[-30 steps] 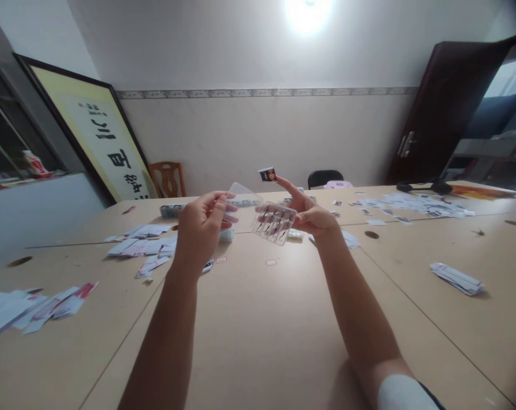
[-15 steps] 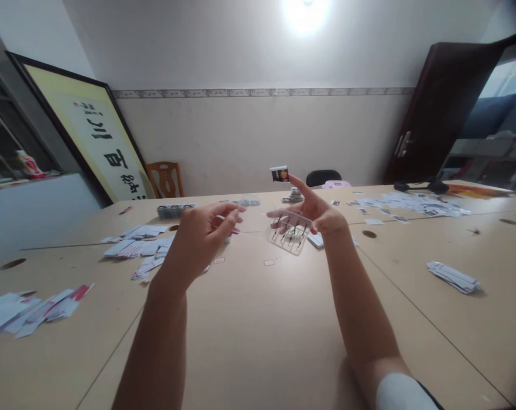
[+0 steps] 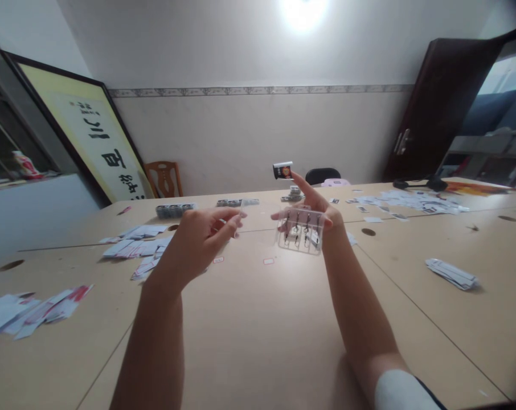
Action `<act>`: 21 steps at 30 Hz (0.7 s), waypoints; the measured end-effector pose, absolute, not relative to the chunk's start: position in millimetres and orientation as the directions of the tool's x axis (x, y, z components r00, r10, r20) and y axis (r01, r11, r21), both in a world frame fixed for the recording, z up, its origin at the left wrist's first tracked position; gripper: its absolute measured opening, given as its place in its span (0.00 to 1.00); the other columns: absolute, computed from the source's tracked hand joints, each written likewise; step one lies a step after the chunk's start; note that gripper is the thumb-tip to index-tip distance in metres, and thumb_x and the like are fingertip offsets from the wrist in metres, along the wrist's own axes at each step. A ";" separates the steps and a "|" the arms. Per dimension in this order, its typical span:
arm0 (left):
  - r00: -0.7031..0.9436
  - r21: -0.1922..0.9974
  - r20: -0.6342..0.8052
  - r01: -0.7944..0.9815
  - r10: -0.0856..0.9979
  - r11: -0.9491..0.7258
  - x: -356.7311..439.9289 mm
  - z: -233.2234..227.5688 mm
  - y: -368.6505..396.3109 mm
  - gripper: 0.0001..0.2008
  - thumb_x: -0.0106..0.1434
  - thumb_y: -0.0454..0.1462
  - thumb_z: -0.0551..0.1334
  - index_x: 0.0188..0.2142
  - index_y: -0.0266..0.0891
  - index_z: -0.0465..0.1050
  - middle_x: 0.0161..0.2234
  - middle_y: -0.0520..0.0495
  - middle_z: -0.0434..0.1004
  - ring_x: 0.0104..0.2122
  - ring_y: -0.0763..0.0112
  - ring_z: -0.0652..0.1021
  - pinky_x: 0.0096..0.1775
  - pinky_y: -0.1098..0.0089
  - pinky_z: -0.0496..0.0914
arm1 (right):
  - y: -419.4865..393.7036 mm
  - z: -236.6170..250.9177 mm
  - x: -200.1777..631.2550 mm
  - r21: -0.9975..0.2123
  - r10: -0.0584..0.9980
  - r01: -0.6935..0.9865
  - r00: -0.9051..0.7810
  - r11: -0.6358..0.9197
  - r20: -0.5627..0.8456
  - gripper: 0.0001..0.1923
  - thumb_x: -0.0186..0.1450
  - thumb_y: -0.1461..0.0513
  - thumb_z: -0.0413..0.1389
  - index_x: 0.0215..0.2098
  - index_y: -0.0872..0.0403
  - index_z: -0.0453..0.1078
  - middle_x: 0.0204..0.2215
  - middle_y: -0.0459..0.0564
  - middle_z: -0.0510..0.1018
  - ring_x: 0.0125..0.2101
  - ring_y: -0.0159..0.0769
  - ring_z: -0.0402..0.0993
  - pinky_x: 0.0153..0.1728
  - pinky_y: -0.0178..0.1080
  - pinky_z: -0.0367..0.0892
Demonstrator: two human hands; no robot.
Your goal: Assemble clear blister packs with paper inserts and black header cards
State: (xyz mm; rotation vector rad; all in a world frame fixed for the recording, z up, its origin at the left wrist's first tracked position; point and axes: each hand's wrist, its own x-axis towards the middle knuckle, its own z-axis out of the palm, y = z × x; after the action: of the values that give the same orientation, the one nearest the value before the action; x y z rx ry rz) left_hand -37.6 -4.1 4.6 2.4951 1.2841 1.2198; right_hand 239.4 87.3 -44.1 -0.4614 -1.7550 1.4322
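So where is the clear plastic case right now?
Head view, right of centre: the clear plastic case is in the right hand, raised above the table, near the left hand.

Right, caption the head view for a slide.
Right hand holds a clear hook tray with a label on its fingertip; left hand pinches nearby above the table.

Clear plastic tray [image 3: 301, 230]: small, rectangular, transparent, w/ approx. four dark hook-like pieces in a row inside; exact type not resolvable. Held above tabletop by right hand [image 3: 315, 210], tilted, open face toward camera. Small label [image 3: 282, 169]: dark w/ orange mark and white edge, stuck on tip of raised right index finger, above tray. Left hand [image 3: 202, 236]: fingers pinched together near the tray; contents not resolvable.
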 end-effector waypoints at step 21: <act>0.379 0.351 0.615 0.654 0.691 -0.670 -35.1 14.1 -25.9 0.14 0.65 0.43 0.60 0.28 0.39 0.77 0.23 0.52 0.77 0.23 0.73 0.76 0.26 0.73 0.66 | 76.1 -39.0 227.7 -0.854 0.579 -0.378 -0.627 0.357 0.521 0.73 0.38 0.34 0.67 0.72 0.45 0.38 0.38 0.53 0.83 0.33 0.45 0.81 0.37 0.48 0.70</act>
State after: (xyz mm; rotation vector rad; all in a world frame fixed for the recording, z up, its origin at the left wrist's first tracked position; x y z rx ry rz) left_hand -35.1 -25.9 14.1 2.5674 1.2536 1.1839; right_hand 227.7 76.1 -39.0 -0.1781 -1.7629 1.4056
